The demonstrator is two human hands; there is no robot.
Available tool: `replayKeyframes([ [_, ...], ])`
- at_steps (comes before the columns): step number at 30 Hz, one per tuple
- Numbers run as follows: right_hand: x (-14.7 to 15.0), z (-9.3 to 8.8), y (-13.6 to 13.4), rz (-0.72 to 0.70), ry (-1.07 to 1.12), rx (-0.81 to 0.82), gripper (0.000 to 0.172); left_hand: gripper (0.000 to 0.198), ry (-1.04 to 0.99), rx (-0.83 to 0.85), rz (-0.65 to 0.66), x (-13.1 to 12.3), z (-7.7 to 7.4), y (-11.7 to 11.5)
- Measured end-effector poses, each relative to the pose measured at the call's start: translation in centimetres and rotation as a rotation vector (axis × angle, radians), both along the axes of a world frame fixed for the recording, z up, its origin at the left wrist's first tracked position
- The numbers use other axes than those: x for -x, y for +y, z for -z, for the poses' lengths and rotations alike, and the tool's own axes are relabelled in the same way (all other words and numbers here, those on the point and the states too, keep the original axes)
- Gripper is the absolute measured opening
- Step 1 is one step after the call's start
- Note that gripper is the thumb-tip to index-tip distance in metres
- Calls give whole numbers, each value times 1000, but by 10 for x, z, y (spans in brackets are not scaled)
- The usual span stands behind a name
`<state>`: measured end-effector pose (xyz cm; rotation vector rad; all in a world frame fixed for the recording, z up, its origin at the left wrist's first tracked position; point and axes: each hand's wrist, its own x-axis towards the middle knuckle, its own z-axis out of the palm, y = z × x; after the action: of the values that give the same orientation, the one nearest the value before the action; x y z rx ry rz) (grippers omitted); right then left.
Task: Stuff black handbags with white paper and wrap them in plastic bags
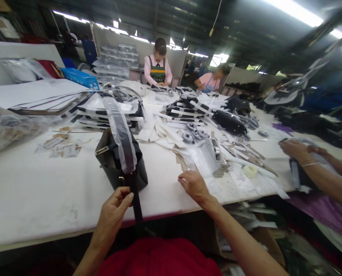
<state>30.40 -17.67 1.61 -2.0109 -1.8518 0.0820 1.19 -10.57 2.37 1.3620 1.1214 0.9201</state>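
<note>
A black handbag [117,163] lies on the white table [30,191] in front of me. Its black strap [136,199] runs from the bag down over the table edge, and a plastic-wrapped strap [120,130] arcs over its top. My left hand [113,212] pinches the black strap near the table edge. My right hand [194,186] rests to the right of the bag, knuckles up, with its fingers on clear plastic wrapping [201,159]; what they grip, if anything, is hidden.
Stacked bags and straps [188,107] and rolls of tape [192,135] cover the table's middle. Paper tags [60,145] lie to the left. A co-worker's arms [311,165] reach in from the right. Two people [158,69] work at the far end.
</note>
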Motion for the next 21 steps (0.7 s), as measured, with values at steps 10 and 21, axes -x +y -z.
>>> replayKeyframes([
  [10,-95,10,1,350,-417,49,35,49,-4,120,-36,12,17,-7],
  [21,-85,27,15,52,-449,64,42,54,14,147,-74,9,17,-11],
])
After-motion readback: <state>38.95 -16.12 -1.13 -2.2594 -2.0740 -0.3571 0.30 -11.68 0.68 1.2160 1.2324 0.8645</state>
